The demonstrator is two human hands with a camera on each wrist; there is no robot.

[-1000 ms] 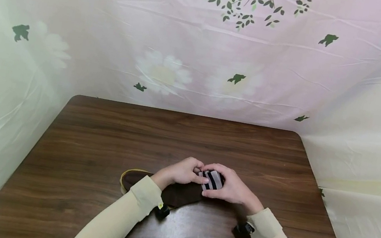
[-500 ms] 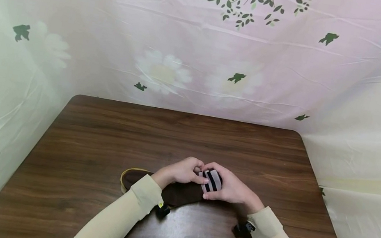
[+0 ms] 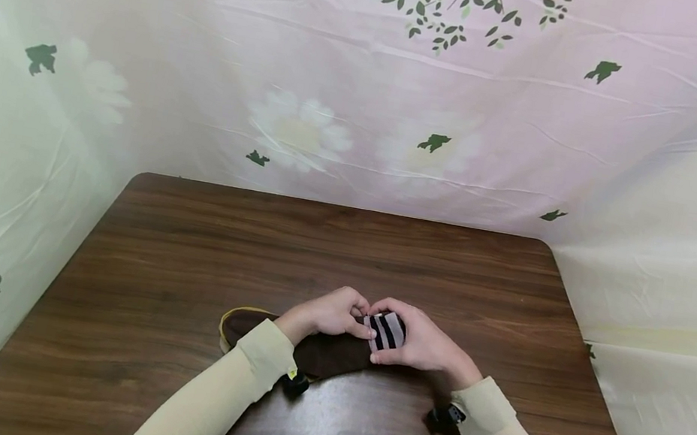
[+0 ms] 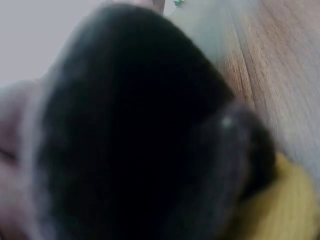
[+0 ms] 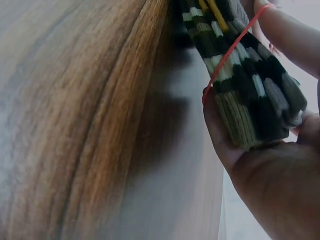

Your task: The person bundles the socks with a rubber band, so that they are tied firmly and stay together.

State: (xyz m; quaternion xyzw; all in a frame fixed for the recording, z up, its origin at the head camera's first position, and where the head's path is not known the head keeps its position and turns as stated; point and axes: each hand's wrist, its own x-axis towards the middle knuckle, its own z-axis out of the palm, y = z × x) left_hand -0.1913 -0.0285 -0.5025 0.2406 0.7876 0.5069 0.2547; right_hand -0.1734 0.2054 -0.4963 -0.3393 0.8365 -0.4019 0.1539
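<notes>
A bundle of layered knit socks (image 3: 333, 356), dark brown with black-and-grey stripes at the right end, lies along the near middle of the table in the head view. My left hand (image 3: 333, 314) grips it from above, thumb at the edge of the stripes. Round the striped end curl the thumb and fingers of my right hand (image 3: 427, 343). In the right wrist view a thin red rubber band (image 5: 232, 50) crosses the socks, stretched between right thumb and finger. Dark sock fabric (image 4: 135, 125), blurred, fills most of the left wrist view, with a yellow part (image 4: 285, 205) below.
The brown wood-grain table (image 3: 330, 245) has rounded far corners. A pale curtain (image 3: 369, 84) printed with leaves, birds and flowers hangs behind it and on both sides. Small black cameras (image 3: 296, 384) sit at both wrists.
The left hand has shifted slightly left, and its thumb covers less of the striped end. The right hand has hardly moved, and the bundle stays in place.
</notes>
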